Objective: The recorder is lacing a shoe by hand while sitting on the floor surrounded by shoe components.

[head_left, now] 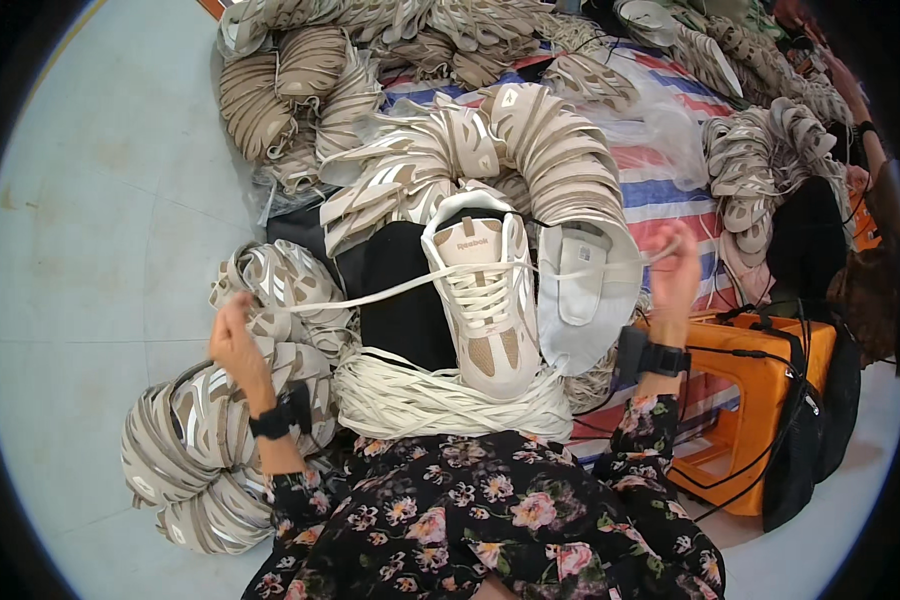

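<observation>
The shoe (495,345) lay at the frame's centre, toe toward the lower edge over a lace bundle (410,402). Its lace (390,291) stretched between the left hand (236,338), centre left, and right hand (676,268), centre right, fingers pinching it.

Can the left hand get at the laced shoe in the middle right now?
Likely yes: the left hand seems to have open space toward the laced shoe, though it appears occupied holding the stretched lace.

Shoe workshop, laced shoe (485,320), stacked shoe uppers (570,165), bundled pale laces (440,405), another person's arm (874,152) nearby
</observation>
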Motion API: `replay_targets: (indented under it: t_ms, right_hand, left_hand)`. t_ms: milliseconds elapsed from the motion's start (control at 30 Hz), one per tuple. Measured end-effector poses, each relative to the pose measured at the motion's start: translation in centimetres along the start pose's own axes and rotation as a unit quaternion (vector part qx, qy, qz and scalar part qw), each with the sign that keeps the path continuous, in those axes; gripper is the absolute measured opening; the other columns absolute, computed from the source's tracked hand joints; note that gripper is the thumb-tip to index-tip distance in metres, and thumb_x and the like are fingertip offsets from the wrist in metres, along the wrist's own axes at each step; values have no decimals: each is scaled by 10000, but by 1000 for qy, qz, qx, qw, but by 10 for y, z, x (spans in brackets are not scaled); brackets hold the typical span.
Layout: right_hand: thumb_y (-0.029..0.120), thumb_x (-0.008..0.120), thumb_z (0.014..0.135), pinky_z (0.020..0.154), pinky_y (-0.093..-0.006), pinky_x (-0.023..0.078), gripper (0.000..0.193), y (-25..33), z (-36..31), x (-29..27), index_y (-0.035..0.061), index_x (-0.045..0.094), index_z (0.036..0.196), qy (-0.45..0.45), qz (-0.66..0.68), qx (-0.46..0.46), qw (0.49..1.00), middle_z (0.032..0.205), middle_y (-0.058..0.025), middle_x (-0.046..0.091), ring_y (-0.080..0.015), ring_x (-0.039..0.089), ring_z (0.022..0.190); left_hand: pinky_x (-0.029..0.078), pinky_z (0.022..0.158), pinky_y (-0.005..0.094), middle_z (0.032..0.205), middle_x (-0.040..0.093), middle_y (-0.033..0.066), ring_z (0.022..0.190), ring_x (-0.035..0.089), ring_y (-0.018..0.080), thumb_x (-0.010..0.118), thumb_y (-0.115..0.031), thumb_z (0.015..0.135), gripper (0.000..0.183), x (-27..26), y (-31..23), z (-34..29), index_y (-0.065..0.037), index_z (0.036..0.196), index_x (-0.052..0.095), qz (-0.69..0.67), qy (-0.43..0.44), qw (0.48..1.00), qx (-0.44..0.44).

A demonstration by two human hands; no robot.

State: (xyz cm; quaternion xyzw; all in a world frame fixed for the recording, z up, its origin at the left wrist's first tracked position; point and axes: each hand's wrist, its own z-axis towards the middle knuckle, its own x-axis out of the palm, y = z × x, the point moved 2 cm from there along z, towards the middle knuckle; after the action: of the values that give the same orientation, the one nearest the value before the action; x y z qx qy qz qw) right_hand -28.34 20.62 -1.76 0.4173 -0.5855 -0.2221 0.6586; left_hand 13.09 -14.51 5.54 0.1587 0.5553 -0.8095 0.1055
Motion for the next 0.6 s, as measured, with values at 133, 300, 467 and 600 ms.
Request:
replay_targets:
  t_ms: [133,300,467,600]
  right_hand:
    - [76,486,876,550,-209,461,204,-32,-41,80,-3,533,1059,228,-256,67,937,827,-69,628,-83,559,617]
    - [50,503,863,508,-198,443,139,-71,-56,98,-7,555,979,304,-283,153,897,730,-35,617,-62,520,547]
    - [52,524,848,478,-195,417,96,-73,-61,103,-2,588,801,292,-352,173,872,657,-11,587,-52,505,530]
    - [56,543,834,472,-206,411,82,-75,-59,105,-11,580,806,294,-362,158,871,641,-10,577,-48,486,527]
  left_hand:
    - [436,568,195,876,640,95,657,607,123,543,-118,873,359,77,-23,-9,32,1189,458,-227,152,958,-83]
    - [368,437,163,866,644,109,553,556,84,551,-125,870,391,146,-53,-33,21,1212,429,-291,346,876,-169]
    - [333,394,164,704,607,37,447,456,38,550,-125,865,146,184,-67,-55,2,904,611,-259,405,852,-208]
    - [392,496,181,737,611,40,532,498,52,539,-135,873,158,200,-67,-70,8,882,603,-259,456,838,-154]
